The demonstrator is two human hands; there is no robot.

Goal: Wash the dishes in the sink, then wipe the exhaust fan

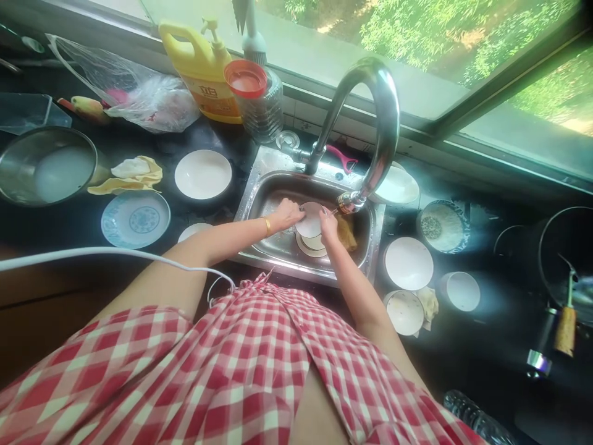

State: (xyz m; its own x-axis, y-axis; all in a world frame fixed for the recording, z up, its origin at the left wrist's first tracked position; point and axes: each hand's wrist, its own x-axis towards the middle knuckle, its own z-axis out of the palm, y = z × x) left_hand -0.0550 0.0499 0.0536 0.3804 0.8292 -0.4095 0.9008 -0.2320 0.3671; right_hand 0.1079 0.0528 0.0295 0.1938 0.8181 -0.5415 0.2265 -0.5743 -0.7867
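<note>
Over the steel sink [262,213], a small white bowl [309,221] is held between my two hands. My left hand [286,215] grips its left rim with the fingers closed. On the opposite rim, my right hand [328,226] is closed too, close to the tap's spout [352,201]. Beneath the bowl, more pale dishes [311,248] lie on the sink floor. A yellow-brown cloth [346,233] rests at the sink's right side, partly behind my right hand.
The curved tap [386,117] arches over the sink. White plates [202,174] and a blue-patterned bowl [136,219] lie left; several bowls [409,264] stand right. A yellow jug [204,80] is by the window. A white cable [115,251] crosses my left arm.
</note>
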